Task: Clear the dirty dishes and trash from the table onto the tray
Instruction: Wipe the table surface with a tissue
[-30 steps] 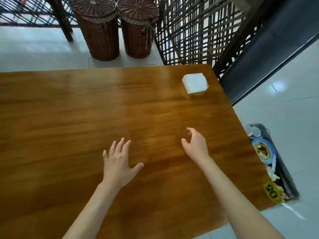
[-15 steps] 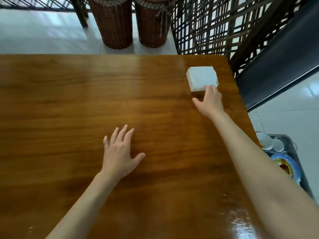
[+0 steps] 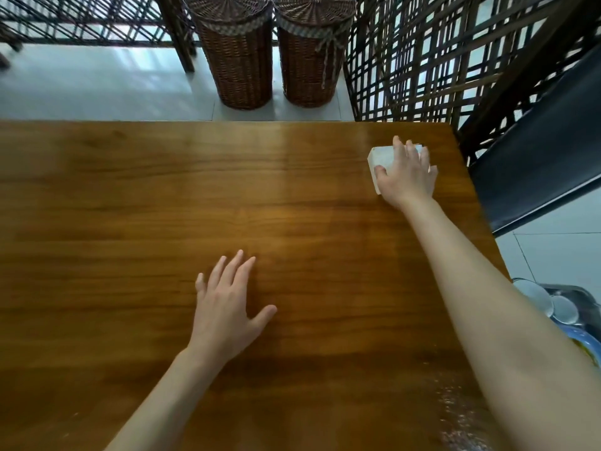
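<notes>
A white box [image 3: 379, 157] stands near the far right corner of the wooden table [image 3: 130, 206]. My right hand [image 3: 407, 178] lies over it, fingers reaching across its top to the far edge and thumb against its near left side, so most of the box is hidden. My left hand [image 3: 225, 304] rests flat on the table's middle with fingers spread and holds nothing. Below the table's right edge sits the dark tray [image 3: 585, 293], holding clear glasses [image 3: 533, 297] and a blue plate [image 3: 587, 348]; my right forearm hides part of it.
Two tall wicker baskets [image 3: 240, 53] stand on the floor beyond the table's far edge. A dark lattice screen [image 3: 422, 60] rises behind the far right corner. A dark panel [image 3: 536, 157] runs along the right side.
My right hand has reached from the table's middle out to the white box and now covers it. The view has shifted forward. My left hand stays flat on the table.
</notes>
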Tool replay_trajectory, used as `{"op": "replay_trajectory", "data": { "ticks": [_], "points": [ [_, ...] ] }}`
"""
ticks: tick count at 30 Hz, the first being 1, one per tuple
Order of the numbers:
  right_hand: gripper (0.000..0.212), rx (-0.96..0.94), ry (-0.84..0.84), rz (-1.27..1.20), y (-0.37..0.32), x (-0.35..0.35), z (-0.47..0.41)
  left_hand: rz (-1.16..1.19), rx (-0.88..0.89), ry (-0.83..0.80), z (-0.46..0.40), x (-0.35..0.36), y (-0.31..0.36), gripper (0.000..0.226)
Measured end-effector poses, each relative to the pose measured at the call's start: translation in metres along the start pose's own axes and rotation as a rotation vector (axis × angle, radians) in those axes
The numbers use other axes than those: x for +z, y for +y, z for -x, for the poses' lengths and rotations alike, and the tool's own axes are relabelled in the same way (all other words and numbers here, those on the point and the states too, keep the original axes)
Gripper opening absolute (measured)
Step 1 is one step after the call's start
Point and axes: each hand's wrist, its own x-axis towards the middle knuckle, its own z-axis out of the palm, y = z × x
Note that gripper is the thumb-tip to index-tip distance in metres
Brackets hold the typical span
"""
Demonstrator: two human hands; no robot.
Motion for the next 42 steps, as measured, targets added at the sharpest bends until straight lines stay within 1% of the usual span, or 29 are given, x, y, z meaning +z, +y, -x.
{"op": "replay_trajectory", "data": {
  "ticks": [2,3,4,7,10,14,16,18,23,27,30,31,33,35,37,38,39,42],
  "points": [
    [0.051,0.032,-0.152,0.013,0.001,0.004,0.0,-0.011,0.001,-0.009,0.002,0.0,0.0,0.085],
    [0.049,0.037,-0.178,0.011,0.002,0.007,0.001,-0.015,-0.002,-0.011,0.003,0.0,-0.001,0.085],
    [0.047,0.029,-0.168,0.011,0.002,0.01,0.003,-0.015,-0.007,-0.011,0.003,0.0,-0.001,0.086],
    [0.038,-0.017,-0.078,0.013,0.0,0.009,0.008,-0.007,-0.013,-0.01,0.004,-0.002,-0.002,0.085],
    [0.033,-0.026,0.031,-0.093,0.0,0.002,0.011,0.002,-0.013,-0.012,0.004,-0.003,0.0,0.085],
    [0.037,-0.054,0.296,-0.332,0.001,-0.014,0.017,0.031,-0.012,-0.015,0.005,-0.002,0.005,0.085],
    [0.034,-0.069,0.443,-0.355,0.002,-0.023,0.017,0.023,-0.013,-0.018,0.005,-0.001,0.006,0.085],
    [0.033,-0.062,0.541,-0.361,0.004,-0.031,0.017,0.031,-0.015,-0.016,0.005,0.0,0.006,0.085],
    [0.037,-0.032,0.612,-0.447,0.006,-0.049,0.013,0.041,-0.018,-0.009,0.005,0.0,0.004,0.085],
    [0.024,0.036,0.732,-0.562,0.007,-0.064,0.011,0.025,-0.023,-0.004,0.005,0.002,0.002,0.085],
    [0.023,0.08,0.818,-0.657,0.006,-0.072,0.017,0.034,-0.031,0.003,0.006,0.004,0.0,0.085],
    [0.023,0.086,0.816,-0.662,0.006,-0.073,0.02,0.037,-0.03,0.003,0.006,0.004,0.0,0.084],
    [0.021,0.08,0.738,-0.612,0.005,-0.072,0.029,0.034,-0.024,-0.002,0.008,0.005,0.0,0.084],
    [0.011,0.046,0.613,-0.516,0.006,-0.067,0.04,0.029,-0.015,-0.003,0.008,0.006,-0.001,0.084],
    [0.008,0.003,0.466,-0.42,0.005,-0.062,0.052,0.026,-0.005,-0.001,0.01,0.006,-0.001,0.084],
    [0.008,0.001,0.365,-0.422,0.005,-0.058,0.057,0.029,0.001,0.001,0.01,0.006,-0.002,0.084],
    [0.013,0.02,0.246,-0.455,0.003,-0.054,0.064,0.03,0.005,0.004,0.012,0.006,-0.002,0.084],
    [0.039,0.15,-0.103,-0.572,-0.002,-0.032,0.09,0.021,0.013,0.008,0.017,0.005,-0.003,0.084]
  ]
}}
